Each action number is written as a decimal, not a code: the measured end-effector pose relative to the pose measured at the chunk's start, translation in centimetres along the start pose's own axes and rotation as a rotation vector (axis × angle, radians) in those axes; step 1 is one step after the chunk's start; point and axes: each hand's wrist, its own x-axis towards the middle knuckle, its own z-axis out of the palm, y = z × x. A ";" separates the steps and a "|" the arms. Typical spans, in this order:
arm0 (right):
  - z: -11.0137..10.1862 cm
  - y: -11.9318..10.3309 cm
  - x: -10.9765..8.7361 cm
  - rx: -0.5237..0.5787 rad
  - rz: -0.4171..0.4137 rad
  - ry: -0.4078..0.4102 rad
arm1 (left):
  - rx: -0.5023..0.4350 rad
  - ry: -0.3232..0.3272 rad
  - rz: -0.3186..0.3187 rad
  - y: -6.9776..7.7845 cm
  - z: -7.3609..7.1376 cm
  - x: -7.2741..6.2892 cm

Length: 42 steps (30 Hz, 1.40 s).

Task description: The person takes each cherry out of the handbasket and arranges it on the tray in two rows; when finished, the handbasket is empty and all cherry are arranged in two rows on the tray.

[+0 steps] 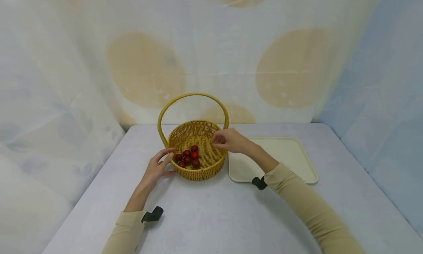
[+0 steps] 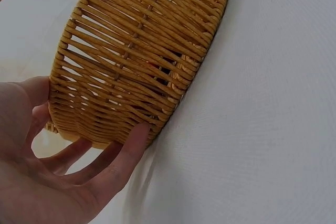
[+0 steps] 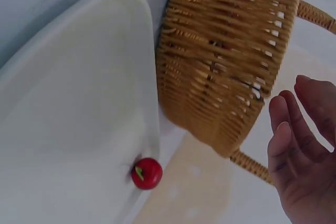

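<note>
On the pale table (image 1: 201,217), the left hand (image 1: 157,169) holds curved fingers round a circular golden wicker basket (image 1: 198,174) of glossy red fruits (image 1: 187,159) (probably steadying it), the right hand (image 1: 233,141) loosely bent, empty.

Two hands (image 1: 155,170), one basket (image 1: 198,175), one tray (image 1: 284,156), two black wrist pieces (image 1: 153,214) — and eight red fruits (image 1: 195,163)

The yellow-brown wicker basket (image 1: 198,174) stood upright, handle raised, with 7 red fruits (image 1: 187,159) clustered inside; 1 green-stemmed fruit (image 3: 149,174) lay by the cream tray's (image 1: 284,160) edge.
</note>
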 end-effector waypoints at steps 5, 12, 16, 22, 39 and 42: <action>1.0 -0.8 0.9 0.013 -0.025 -0.026 | -0.004 0.003 0.003 0.0 0.0 0.0; 2.6 -1.2 2.0 0.040 -0.023 -0.063 | 0.000 0.006 0.004 0.1 -0.1 -0.1; 3.7 -1.0 2.5 0.028 -0.029 -0.077 | -0.005 0.007 -0.008 0.1 -0.1 -0.1; 4.8 -0.7 3.4 0.032 -0.017 -0.097 | 0.005 0.006 -0.017 0.2 -0.1 -0.2; 6.6 -1.3 5.6 0.026 0.050 -0.120 | 0.000 0.011 -0.014 0.1 -0.2 -0.3; 6.9 -1.3 5.9 0.008 0.055 -0.132 | -0.006 0.009 -0.009 0.1 -0.3 -0.3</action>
